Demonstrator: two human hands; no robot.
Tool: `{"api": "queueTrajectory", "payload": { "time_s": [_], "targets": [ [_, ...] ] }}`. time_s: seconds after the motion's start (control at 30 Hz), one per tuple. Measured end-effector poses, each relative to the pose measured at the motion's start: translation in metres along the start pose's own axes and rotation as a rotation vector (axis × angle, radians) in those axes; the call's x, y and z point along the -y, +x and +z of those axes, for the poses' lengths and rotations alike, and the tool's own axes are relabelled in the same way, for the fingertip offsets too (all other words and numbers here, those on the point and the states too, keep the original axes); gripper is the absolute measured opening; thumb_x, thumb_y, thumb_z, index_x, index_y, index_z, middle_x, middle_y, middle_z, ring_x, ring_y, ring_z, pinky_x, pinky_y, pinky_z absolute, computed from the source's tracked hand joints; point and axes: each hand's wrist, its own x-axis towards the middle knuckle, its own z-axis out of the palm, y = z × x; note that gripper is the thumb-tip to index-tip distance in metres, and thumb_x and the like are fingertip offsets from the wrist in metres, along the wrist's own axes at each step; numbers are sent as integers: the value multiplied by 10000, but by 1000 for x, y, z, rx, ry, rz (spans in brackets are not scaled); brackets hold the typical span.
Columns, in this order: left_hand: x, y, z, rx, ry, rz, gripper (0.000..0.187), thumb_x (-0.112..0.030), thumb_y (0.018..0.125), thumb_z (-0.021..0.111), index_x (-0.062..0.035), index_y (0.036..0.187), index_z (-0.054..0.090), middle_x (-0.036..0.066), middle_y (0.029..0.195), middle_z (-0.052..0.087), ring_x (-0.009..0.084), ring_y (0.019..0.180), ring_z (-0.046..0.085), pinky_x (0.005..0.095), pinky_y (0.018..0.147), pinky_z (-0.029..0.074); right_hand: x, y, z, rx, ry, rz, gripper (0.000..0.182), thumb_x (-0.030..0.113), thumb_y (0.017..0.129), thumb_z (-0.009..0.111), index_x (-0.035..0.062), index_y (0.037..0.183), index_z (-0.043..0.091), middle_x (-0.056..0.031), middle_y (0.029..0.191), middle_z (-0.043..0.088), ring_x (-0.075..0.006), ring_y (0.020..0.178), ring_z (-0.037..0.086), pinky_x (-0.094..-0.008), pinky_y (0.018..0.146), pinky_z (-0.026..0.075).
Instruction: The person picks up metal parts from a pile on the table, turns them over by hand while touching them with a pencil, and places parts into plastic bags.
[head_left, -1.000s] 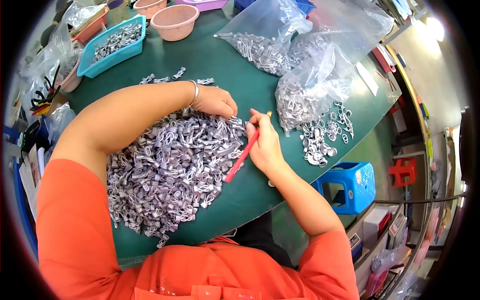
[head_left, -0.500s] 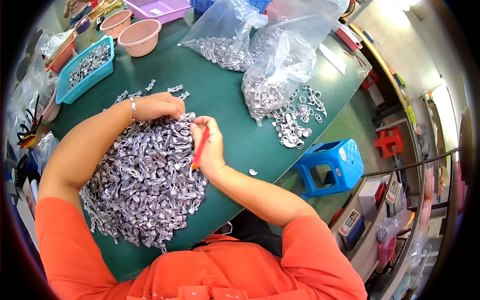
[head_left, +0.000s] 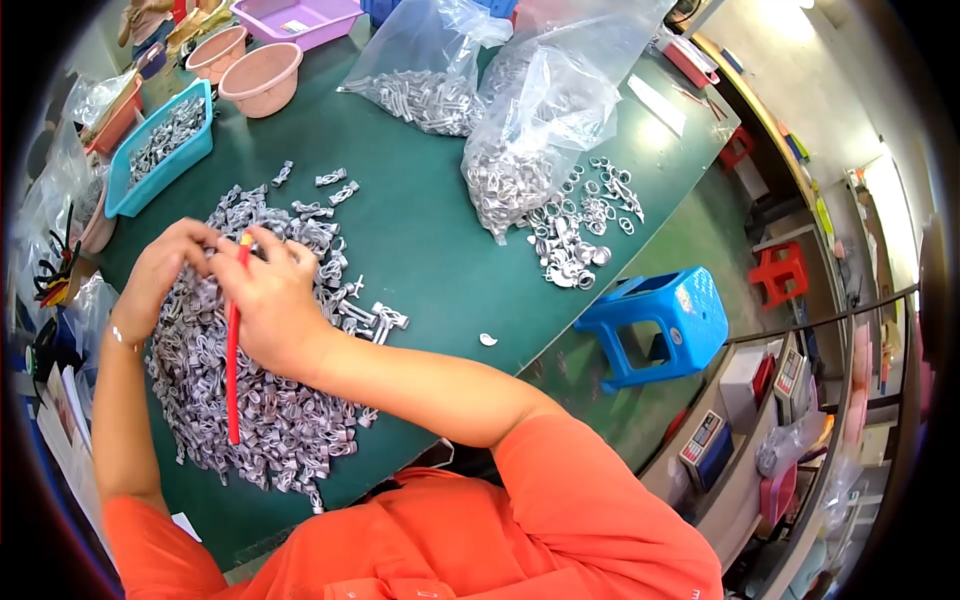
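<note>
Turquoise basket (head_left: 160,150): upper left of the green surface (head_left: 420,230); holds small grey pieces.
Left hand (head_left: 160,270): over the upper left part of the pile; fingers bent and partly open, tips close to those of the other of the two hands. Cannot tell whether it grips a piece.
Red tool (head_left: 233,370): long, slim, yellow near its upper end; lies across the right hand and extends over the pile.
Pile (head_left: 270,425): small grey looped pieces heaped on the surface, under and around both hands.
Right hand (head_left: 270,305): partly curled, back upward, red tool held against the fingers. Grip on any grey piece: hidden.
Stray pieces (head_left: 331,178): a few, just beyond the upper edge of the pile.
Clear bags (head_left: 515,180): far side, bulging with grey pieces.
Single silvery piece (head_left: 487,340): alone on the surface, well apart from the pile.
Rings and small parts (head_left: 570,255): loose group beside the nearest bag.
Blue stool (head_left: 665,325): on the floor, just off the surface's right edge.
</note>
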Motion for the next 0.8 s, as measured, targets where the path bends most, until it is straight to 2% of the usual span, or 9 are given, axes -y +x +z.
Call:
{"api": "queueTrajectory", "payload": {
  "time_s": [0.07,0.13,0.23,0.3,0.37,0.47,0.6,0.73,0.8],
  "targets": [
    [4,-25,10,-254,174,-243,305,-290,852,515,-3,749,526,141,1070,540,267,996,508,340,892,375,2,0,-7,99,-20,-26,337,29,714,553,87,1046,542,-118,1071,598,-338,1140,486,-532,903,273],
    [9,-48,30,-376,646,-181,140,-133,802,593,-20,784,513,157,1208,513,307,1155,459,373,978,337,-6,6,-9,180,253,-128,323,12,700,565,68,1018,551,-141,1021,605,-341,1136,495,-514,896,314],
    [15,-82,50,-515,513,-360,238,-152,828,570,-31,1031,538,179,1317,442,336,1246,394,377,1041,280,-76,30,-24,72,345,-27,245,24,764,577,38,1009,582,-124,791,605,-252,606,571,-330,608,476],
    [20,-97,66,-540,615,-374,337,-165,844,539,-27,1150,503,174,1375,390,348,1255,373,395,1046,277,-121,44,-41,103,110,260,148,148,885,516,75,1012,537,-177,793,607,-342,726,620,-387,629,488],
    [22,-102,79,-576,761,-366,381,-200,855,532,-31,1193,486,164,1403,361,353,1264,354,413,1047,269,-172,49,-43,113,-147,269,146,199,903,523,98,1009,526,-195,864,617,-378,812,625,-412,686,492],
    [24,-103,85,-641,757,-334,433,-276,869,535,-45,1230,477,159,1415,344,356,1274,335,434,1054,238,-192,53,-33,239,-46,460,209,236,917,504,55,1020,515,-191,916,624,-368,892,610,-407,761,476],
    [22,-103,85,-648,713,-367,458,-350,882,518,-60,1235,486,151,1426,324,354,1284,314,443,1061,226,-184,45,21,405,164,280,277,261,913,529,42,1083,536,-163,956,638,-270,917,620,-346,801,476],
    [21,-103,85,-663,707,-379,464,-366,872,521,-69,1228,499,143,1424,328,350,1281,317,447,1059,227,-128,60,20,542,742,449,254,209,956,468,-21,989,572,-70,911,656,-140,935,581,-263,845,444],
    [21,-103,84,-679,717,-373,460,-365,870,524,-73,1224,503,142,1421,332,347,1278,321,446,1055,230,-102,62,13,671,520,296,157,144,935,506,19,965,595,-62,956,657,-134,941,588,-287,855,452]
  ]
}}
